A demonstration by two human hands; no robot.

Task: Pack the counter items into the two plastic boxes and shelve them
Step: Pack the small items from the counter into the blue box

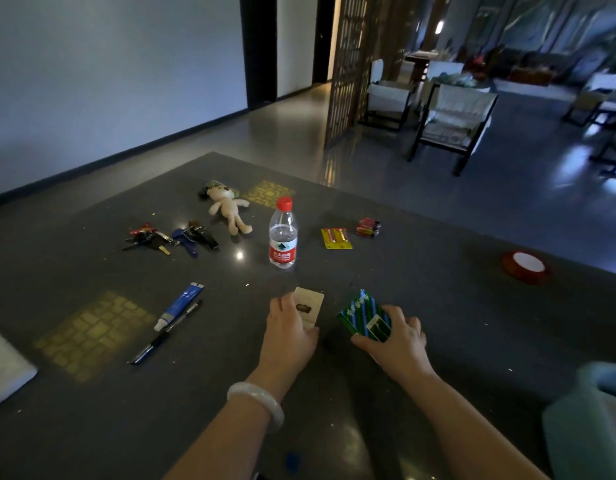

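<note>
Gathered two small packs near the counter's (438, 306) front edge.
Risked fumbling both at once: each pack pinched only by its edge, liable to slip or tip if lifted together toward the pale plastic box (590, 420) at lower right. Left hand (289, 336) curled onto the beige card pack (310, 306), fingers closed on its near side. Right hand (396, 336) clamped round the green-and-blue striped pack (363, 315), tilted up off the surface. Left unpacked farther back: water bottle (283, 233), plush toy (227, 207), keys (171, 237), tube (180, 304), pen (166, 332).
</note>
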